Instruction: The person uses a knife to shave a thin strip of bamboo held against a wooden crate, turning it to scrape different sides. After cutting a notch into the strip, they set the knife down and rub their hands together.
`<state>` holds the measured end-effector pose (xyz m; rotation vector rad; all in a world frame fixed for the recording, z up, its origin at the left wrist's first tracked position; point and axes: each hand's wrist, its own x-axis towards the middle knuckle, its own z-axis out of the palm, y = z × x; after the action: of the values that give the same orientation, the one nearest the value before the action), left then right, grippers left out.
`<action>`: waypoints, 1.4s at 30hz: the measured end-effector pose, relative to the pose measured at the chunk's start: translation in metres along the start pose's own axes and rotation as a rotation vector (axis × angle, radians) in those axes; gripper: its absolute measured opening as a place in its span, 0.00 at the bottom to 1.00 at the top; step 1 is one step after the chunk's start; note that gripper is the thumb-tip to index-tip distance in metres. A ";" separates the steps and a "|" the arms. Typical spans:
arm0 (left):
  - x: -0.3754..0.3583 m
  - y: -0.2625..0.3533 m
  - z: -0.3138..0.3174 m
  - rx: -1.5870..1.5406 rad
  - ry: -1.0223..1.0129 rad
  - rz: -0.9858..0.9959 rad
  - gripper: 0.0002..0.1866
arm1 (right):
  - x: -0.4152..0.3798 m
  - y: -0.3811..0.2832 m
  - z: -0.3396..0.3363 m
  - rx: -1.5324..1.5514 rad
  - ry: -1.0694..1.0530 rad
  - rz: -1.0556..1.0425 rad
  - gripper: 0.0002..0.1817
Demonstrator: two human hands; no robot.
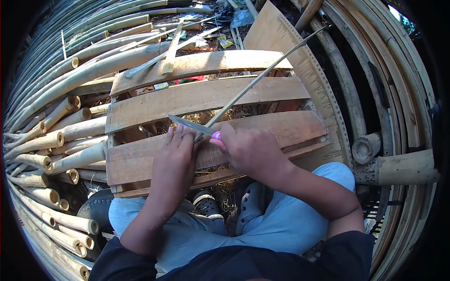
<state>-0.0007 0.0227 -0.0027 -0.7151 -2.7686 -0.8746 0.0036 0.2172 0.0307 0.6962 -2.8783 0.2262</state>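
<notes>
My right hand [253,149] is closed around the pink handle of a knife [194,125], whose blade points left and lies across a long thin bamboo stick [262,77]. The near end of the stick is in my left hand [174,154], with the fingers curled by the blade. From there the stick slants up and away to the right. Both hands are over the nearest plank of a low slatted wooden bench [208,96]. My left fingers partly hide the stick's near end.
Stacked bamboo poles [79,131] fill the left side. A flat split piece [173,47] leans on the far slat. A plywood sheet [290,51] stands beyond the bench's right end. More bamboo [393,168] lies at right. Plastic litter [241,18] is scattered at the back.
</notes>
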 end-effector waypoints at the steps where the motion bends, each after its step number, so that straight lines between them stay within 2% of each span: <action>1: -0.001 -0.001 0.001 0.001 -0.005 -0.002 0.11 | -0.001 -0.001 0.003 0.027 0.001 0.004 0.19; 14: 0.001 -0.003 0.002 0.018 0.036 0.025 0.10 | 0.001 0.008 0.010 -0.001 0.061 -0.030 0.17; 16: -0.001 -0.002 0.002 0.015 0.044 0.032 0.10 | 0.001 0.000 0.008 -0.088 0.031 0.025 0.19; 19: 0.000 0.000 0.000 0.006 -0.024 -0.002 0.10 | 0.000 -0.006 0.004 -0.087 0.034 -0.032 0.19; 25: 0.004 -0.002 0.005 0.037 0.061 0.052 0.10 | 0.000 -0.006 0.003 -0.110 0.014 -0.007 0.19; 28: 0.003 0.002 0.004 0.032 0.047 0.004 0.10 | 0.005 0.005 0.009 -0.015 0.052 -0.009 0.19; 31: 0.005 0.000 0.003 0.035 0.037 0.050 0.10 | 0.000 -0.007 -0.002 -0.136 -0.004 0.003 0.19; 40: 0.001 -0.003 0.001 -0.008 0.039 0.036 0.11 | 0.002 0.001 0.010 -0.135 0.029 0.016 0.19; 42: 0.000 -0.001 -0.010 -0.074 -0.053 0.005 0.13 | 0.002 0.001 0.009 -0.110 0.017 0.018 0.19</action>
<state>-0.0015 0.0160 0.0051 -0.7675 -2.7916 -0.9763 0.0005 0.2161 0.0222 0.6455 -2.8566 0.0754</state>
